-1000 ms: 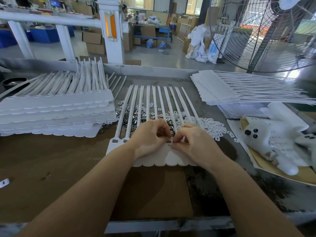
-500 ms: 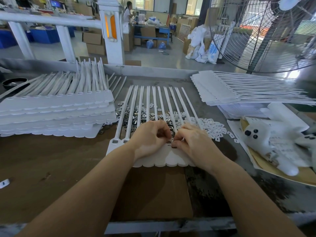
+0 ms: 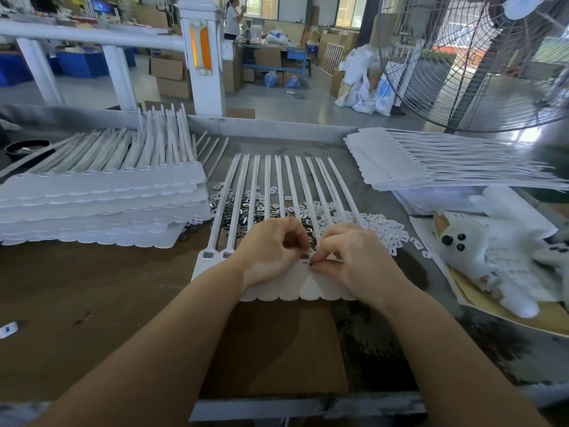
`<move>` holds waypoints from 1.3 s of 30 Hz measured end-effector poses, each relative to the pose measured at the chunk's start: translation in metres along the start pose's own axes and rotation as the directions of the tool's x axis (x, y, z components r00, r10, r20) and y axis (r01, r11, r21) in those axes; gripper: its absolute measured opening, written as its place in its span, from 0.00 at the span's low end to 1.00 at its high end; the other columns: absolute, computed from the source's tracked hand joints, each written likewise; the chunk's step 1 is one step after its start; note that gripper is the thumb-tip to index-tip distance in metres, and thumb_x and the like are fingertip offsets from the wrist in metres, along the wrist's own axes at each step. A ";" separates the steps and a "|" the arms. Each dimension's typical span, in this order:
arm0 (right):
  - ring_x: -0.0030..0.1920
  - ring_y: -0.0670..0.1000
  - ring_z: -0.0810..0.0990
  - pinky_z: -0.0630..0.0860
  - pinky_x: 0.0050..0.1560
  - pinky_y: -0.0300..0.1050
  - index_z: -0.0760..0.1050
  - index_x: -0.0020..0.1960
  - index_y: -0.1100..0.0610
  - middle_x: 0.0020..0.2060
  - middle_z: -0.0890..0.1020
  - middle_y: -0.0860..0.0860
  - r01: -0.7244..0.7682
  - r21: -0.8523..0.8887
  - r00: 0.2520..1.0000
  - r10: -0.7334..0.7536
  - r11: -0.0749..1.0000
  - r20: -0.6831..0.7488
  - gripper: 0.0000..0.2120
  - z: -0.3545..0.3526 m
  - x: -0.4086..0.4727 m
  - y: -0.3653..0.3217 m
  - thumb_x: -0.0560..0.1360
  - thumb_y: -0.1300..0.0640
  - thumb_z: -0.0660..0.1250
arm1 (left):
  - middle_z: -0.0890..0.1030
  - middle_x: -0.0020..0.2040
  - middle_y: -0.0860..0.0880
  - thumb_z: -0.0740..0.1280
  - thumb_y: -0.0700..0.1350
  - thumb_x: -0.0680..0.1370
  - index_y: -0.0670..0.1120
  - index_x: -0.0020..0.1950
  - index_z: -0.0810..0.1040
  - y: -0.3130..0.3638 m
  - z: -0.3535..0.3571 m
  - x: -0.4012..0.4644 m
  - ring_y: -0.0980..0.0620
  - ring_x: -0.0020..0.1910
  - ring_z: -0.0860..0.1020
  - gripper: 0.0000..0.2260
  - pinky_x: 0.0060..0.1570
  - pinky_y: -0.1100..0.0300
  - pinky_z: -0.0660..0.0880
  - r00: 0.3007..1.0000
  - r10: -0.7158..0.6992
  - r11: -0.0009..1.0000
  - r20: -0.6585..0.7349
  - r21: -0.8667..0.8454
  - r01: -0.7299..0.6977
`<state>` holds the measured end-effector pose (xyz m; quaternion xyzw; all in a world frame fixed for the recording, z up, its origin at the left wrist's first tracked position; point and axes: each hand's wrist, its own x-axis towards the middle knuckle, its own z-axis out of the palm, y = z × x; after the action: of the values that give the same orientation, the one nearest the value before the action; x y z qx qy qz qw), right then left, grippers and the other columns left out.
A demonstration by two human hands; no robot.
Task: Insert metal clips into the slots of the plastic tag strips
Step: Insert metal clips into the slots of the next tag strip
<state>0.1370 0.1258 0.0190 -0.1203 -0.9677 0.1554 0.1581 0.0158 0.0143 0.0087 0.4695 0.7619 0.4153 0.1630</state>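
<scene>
A white plastic tag strip [image 3: 278, 291] lies flat in the middle of the bench, its long tails fanning away from me. My left hand [image 3: 271, 249] rests on the strip with fingers curled at a slot. My right hand [image 3: 354, 257] pinches a small metal clip [image 3: 311, 264] at the neighbouring slot. Both fingertips nearly meet there. Loose metal clips [image 3: 243, 211] lie in a pile under the tails, and small white plastic pieces [image 3: 385, 231] lie heaped to the right. The slots under my hands are hidden.
A tall stack of tag strips [image 3: 101, 204] stands at the left. Another stack [image 3: 431, 167] lies at the back right. A white plush toy [image 3: 498, 251] lies on brown paper at the right. A large fan [image 3: 480, 63] stands behind. Cardboard [image 3: 277, 346] lies under the strip.
Both hands stayed at the same spot on the strip. The right fingertips shifted slightly down and left toward the slot.
</scene>
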 end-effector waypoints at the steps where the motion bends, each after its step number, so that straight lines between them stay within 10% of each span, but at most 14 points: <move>1: 0.49 0.46 0.70 0.62 0.54 0.45 0.82 0.43 0.51 0.41 0.75 0.43 0.014 -0.044 1.000 -0.014 0.999 -0.005 0.04 0.001 -0.001 -0.001 0.71 0.52 0.71 | 0.81 0.40 0.51 0.65 0.33 0.72 0.49 0.41 0.78 0.000 0.000 0.000 0.53 0.42 0.79 0.10 0.45 0.61 0.76 1.000 0.003 1.000 -0.003 -0.003 -0.003; 17: 0.56 0.45 0.67 0.61 0.59 0.46 0.70 0.44 0.47 0.50 0.73 0.44 -0.012 -0.053 0.996 0.016 0.999 0.090 0.04 -0.001 -0.003 -0.002 0.76 0.50 0.64 | 0.81 0.40 0.52 0.65 0.34 0.72 0.51 0.41 0.77 0.001 0.000 0.000 0.55 0.42 0.79 0.11 0.44 0.63 0.75 1.000 -0.002 0.999 -0.007 0.042 0.003; 39: 0.45 0.42 0.67 0.65 0.51 0.42 0.78 0.39 0.48 0.38 0.70 0.39 0.062 0.108 0.977 -0.082 0.992 0.197 0.06 -0.005 -0.010 -0.014 0.67 0.49 0.74 | 0.82 0.42 0.50 0.65 0.33 0.73 0.47 0.43 0.78 0.002 -0.001 -0.001 0.54 0.44 0.79 0.09 0.49 0.60 0.76 1.000 -0.005 1.000 0.008 0.013 0.005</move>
<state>0.1454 0.1111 0.0254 -0.0608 -0.9733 0.2097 0.0710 0.0169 0.0139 0.0108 0.4704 0.7650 0.4083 0.1639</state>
